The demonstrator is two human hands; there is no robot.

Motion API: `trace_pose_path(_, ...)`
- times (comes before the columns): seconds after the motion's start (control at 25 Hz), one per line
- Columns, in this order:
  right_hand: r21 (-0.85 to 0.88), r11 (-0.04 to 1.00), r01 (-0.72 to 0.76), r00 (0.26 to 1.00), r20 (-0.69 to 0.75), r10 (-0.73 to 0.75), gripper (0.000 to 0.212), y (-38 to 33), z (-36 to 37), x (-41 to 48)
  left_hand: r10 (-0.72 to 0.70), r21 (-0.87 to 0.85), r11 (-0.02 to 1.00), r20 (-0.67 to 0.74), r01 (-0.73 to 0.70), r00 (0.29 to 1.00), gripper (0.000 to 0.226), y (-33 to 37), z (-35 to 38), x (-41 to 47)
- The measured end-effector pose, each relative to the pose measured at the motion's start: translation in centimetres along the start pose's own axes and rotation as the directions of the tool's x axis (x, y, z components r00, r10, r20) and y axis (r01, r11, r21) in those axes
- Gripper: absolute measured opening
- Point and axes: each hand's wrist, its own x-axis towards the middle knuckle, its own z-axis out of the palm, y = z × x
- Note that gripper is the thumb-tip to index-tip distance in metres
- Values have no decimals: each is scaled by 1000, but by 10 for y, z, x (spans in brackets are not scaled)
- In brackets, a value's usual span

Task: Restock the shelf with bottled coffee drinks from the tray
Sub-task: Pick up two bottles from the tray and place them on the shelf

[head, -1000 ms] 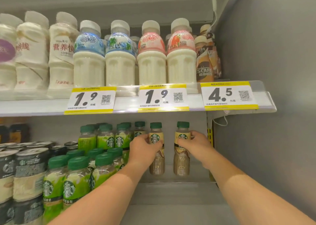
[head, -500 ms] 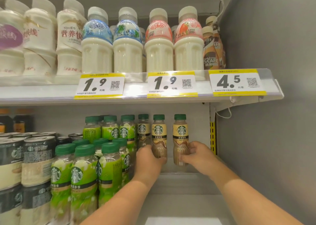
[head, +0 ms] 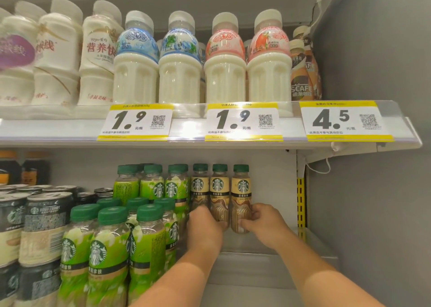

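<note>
Three brown coffee bottles with green caps and tan labels stand upright at the back of the lower shelf [head: 261, 257]. My left hand [head: 205, 227] wraps the base of the middle coffee bottle [head: 219, 190]. My right hand [head: 263, 222] grips the base of the rightmost coffee bottle [head: 241, 190]. The third coffee bottle [head: 200, 185] stands just left of them, its lower part hidden behind my left hand. The tray is out of view.
Green-labelled bottles [head: 105, 248] fill the lower shelf left of my arms, with dark cans [head: 44, 225] further left. The upper shelf edge [head: 186, 129] with price tags hangs overhead, carrying white milk bottles [head: 179, 68]. A grey side wall [head: 373, 190] closes the right.
Both hands slid from the bottles' upper parts down to their bases. The two bottles now stand further back, in line beside a third. The camera came closer.
</note>
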Motion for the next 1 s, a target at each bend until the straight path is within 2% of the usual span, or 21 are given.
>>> trace_pose_path(0.52,-36,999,19,1000,12,-18,7,-1,6,7,59,91,994,56,-64,997,35,0,-1,6)
trace_pose_path(0.6,-67,998,21,1000,18,-20,15,-4,6,4,86,91,991,83,-94,993,34,0,-6,4)
trace_pose_path(0.68,-141,990,12,1000,11,-10,30,-11,3,-4,119,143,980,119,-135,986,35,-2,-12,-1)
trace_pose_path(0.76,-272,962,10,1000,-9,-13,48,-17,-3,-19,160,244,947,212,-211,964,37,-4,-20,-9)
trace_pose_path(0.88,-564,823,70,997,76,-32,66,-29,-20,-51,181,262,911,437,-317,881,41,-7,-43,-27)
trace_pose_path(1.0,-704,704,95,989,145,12,75,-45,-38,-90,190,246,887,578,-391,794,59,-5,-69,-51)
